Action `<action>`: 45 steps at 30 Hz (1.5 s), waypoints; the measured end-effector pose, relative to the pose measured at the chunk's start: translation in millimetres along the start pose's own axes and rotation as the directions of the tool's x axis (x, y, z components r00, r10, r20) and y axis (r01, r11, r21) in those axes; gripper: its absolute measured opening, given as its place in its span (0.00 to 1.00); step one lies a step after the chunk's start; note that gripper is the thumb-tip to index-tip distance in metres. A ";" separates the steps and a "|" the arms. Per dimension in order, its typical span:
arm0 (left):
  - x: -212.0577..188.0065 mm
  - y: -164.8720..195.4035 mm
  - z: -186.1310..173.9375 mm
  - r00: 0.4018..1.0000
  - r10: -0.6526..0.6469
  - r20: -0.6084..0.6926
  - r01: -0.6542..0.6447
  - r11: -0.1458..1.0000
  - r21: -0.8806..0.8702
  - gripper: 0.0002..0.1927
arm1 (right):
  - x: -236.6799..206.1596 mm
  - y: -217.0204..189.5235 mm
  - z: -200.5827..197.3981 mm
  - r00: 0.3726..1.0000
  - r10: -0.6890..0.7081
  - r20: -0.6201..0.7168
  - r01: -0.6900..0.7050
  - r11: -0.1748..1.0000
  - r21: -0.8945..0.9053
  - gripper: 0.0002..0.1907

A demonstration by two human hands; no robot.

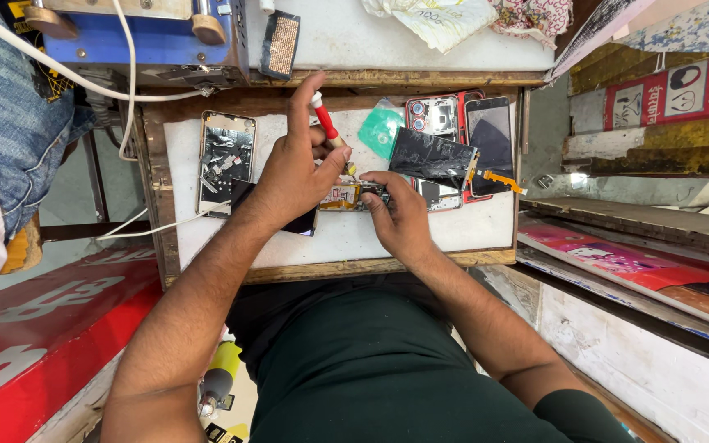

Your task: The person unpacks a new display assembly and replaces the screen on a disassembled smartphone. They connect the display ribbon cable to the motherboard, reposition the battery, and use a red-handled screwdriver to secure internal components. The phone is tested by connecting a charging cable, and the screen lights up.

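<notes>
Opened phone [354, 197] lies flat on counter [469, 234], light, fragile, exposed parts. Right hand [404, 217] pinches its edge; best hold by frame sides. Left hand [293, 172] grips red screwdriver [327, 125], tip down on phone.

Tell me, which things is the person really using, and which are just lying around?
In use:
- red-handled screwdriver, gripped by the left hand
- opened phone, steadied by the right hand
- lifted cracked screen, hinged up from the opened phone

Lying about:
- bare phone frame
- green plastic piece
- dark phone
- blue machine
</notes>
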State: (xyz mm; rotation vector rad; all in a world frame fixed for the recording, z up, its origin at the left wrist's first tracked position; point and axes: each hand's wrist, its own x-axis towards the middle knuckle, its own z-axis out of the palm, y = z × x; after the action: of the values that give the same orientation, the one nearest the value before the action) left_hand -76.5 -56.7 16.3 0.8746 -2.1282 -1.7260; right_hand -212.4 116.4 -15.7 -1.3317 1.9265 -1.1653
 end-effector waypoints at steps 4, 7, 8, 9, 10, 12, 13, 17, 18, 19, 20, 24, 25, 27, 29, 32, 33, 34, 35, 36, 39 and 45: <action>-0.2 0.6 0.4 0.999 0.033 -0.009 -0.033 0.999 0.003 0.47 | 0.6 -0.4 -0.4 1.000 0.010 0.006 -0.010 1.000 0.000 0.12; -0.3 -0.4 1.9 0.997 0.072 -0.025 -0.072 0.997 0.000 0.46 | 0.3 -1.3 -1.1 1.000 0.013 0.003 -0.013 1.000 0.001 0.12; -0.4 -0.7 2.4 0.998 0.062 -0.020 -0.062 0.998 0.001 0.45 | 0.2 -1.5 -1.3 1.000 0.013 0.000 -0.013 1.000 0.000 0.12; -0.5 -1.2 2.4 0.998 0.053 -0.016 -0.053 0.999 0.002 0.45 | 0.4 -1.7 -0.9 1.000 0.015 0.002 -0.015 1.000 0.007 0.12; -0.6 -1.4 2.4 0.999 0.044 -0.012 -0.044 0.999 0.004 0.45 | 0.7 -1.9 -0.6 1.000 0.017 0.005 -0.017 1.000 0.014 0.12; -1.2 -1.8 1.9 0.998 0.061 -0.029 -0.061 0.998 0.000 0.45 | 0.8 -2.0 -0.2 1.000 0.013 0.005 -0.013 1.000 0.013 0.12; -1.2 -1.7 1.8 0.997 0.070 -0.036 -0.070 0.998 -0.002 0.45 | 0.8 -2.0 -0.3 1.000 0.007 0.002 -0.007 1.000 0.005 0.12; -0.8 -0.8 1.0 0.999 0.042 -0.032 -0.043 0.999 -0.026 0.45 | 0.9 -1.7 -0.5 1.000 0.012 0.008 -0.012 1.000 -0.018 0.12; -0.6 -0.5 0.9 0.999 0.039 -0.030 -0.040 0.999 -0.021 0.45 | 1.0 -1.5 -0.5 1.000 0.007 0.008 -0.007 1.000 -0.012 0.12; -0.8 -0.4 0.9 0.999 0.035 -0.029 -0.035 0.999 -0.016 0.45 | 0.9 -1.4 -0.1 1.000 0.002 0.010 -0.002 1.000 -0.007 0.12; -0.6 -0.3 1.0 0.999 0.030 -0.028 -0.031 0.999 -0.018 0.45 | 1.4 -1.1 -0.1 1.000 -0.004 0.010 0.004 1.000 -0.002 0.12; -1.7 -0.8 1.2 0.999 0.029 -0.032 -0.030 0.999 -0.022 0.45 | 1.0 -0.5 0.1 1.000 0.023 0.018 -0.023 1.000 -0.010 0.13; -2.1 -0.9 1.3 0.999 0.035 -0.033 -0.036 0.999 -0.021 0.45 | 0.8 -0.4 0.1 0.999 0.026 0.021 -0.026 1.000 -0.009 0.12; -2.3 -1.3 1.5 0.999 0.032 -0.037 -0.033 0.999 -0.023 0.45 | 0.3 -0.4 0.0 1.000 0.018 0.017 -0.018 1.000 -0.008 0.12; -1.8 -1.3 1.5 0.999 0.028 -0.035 -0.029 0.999 -0.026 0.45 | 0.1 -0.7 -0.2 1.000 -0.005 0.004 0.005 1.000 -0.007 0.13; 0.7 -0.6 0.8 0.999 0.021 -0.030 -0.022 0.999 -0.030 0.45 | 2.3 -0.5 -0.6 1.000 0.012 0.013 -0.012 1.000 -0.014 0.12; 1.4 -0.3 0.5 0.999 0.017 -0.029 -0.018 0.999 -0.029 0.45 | 3.1 -0.4 -0.7 1.000 0.001 0.006 -0.001 1.000 -0.014 0.12; 1.2 0.2 0.4 1.000 0.010 -0.026 -0.011 1.000 -0.029 0.45 | 2.6 -0.9 -0.7 1.000 -0.007 0.001 0.007 1.000 -0.013 0.12; 0.9 0.6 0.4 1.000 0.000 -0.022 -0.001 1.000 -0.023 0.44 | 1.9 -1.2 -0.8 1.000 -0.015 -0.002 0.014 1.000 -0.011 0.12; 1.7 1.1 -0.2 1.000 -0.005 -0.019 0.004 1.000 -0.015 0.44 | 2.9 -1.4 -0.8 1.000 -0.013 -0.003 0.013 1.000 -0.008 0.12; 1.4 2.5 0.1 1.000 -0.008 -0.012 0.007 1.000 -0.011 0.43 | 2.2 -2.7 -1.2 1.000 0.004 0.004 -0.004 1.000 -0.002 0.12; 2.0 3.3 1.4 0.999 0.010 -0.036 -0.012 0.998 -0.065 0.41 | 2.5 -4.1 -1.7 1.000 0.004 0.012 -0.004 1.000 0.003 0.12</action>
State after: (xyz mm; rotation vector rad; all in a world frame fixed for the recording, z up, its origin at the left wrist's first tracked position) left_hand -79.7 -56.4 18.7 0.8672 -2.0381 -1.7509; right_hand -212.7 114.1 -11.2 -1.3302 1.9178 -1.1555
